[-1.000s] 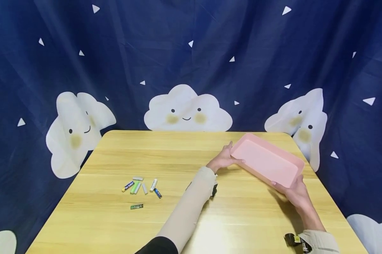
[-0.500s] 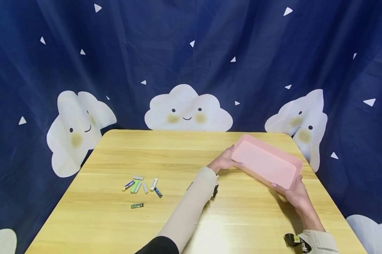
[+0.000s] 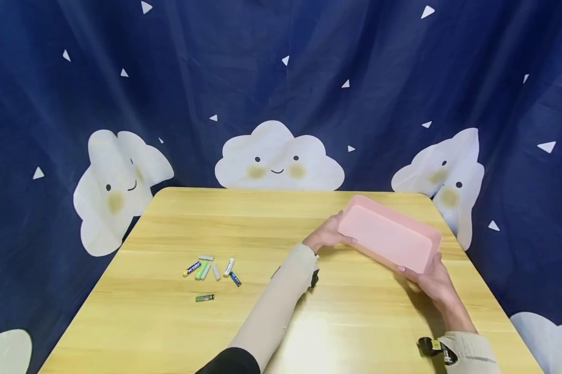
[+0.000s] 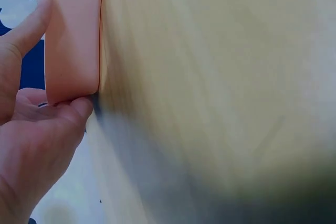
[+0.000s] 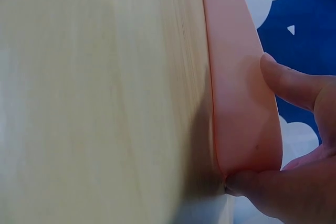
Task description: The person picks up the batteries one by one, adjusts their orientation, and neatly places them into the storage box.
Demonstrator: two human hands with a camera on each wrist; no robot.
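Both hands hold a shallow, rectangular pink tray [image 3: 388, 236] at the right rear of the table, set at a slant with nothing inside it. My left hand [image 3: 326, 232] grips its far-left end. Seen in the left wrist view, the thumb lies against the upper edge of the tray wall [image 4: 73, 40] while the fingers reach round the end. At the near-right corner, my right hand [image 3: 434, 283] has its thumb on the front side. In the right wrist view the tray's lower edge [image 5: 239, 77] lies close along the tabletop, fingers wrapping the end.
Several AA-type batteries lie loosely grouped on the left of the wooden table [image 3: 271, 213], among them a white battery [image 3: 229, 267] and a blue battery [image 3: 235, 279]. A dark green battery [image 3: 204, 297] lies nearer. A navy curtain [image 3: 281, 88] with clouds hangs behind.
The pink tray has slid slightly left and a little nearer, both hands keeping their hold. The head view has tilted slightly; the batteries stay in place on the table.
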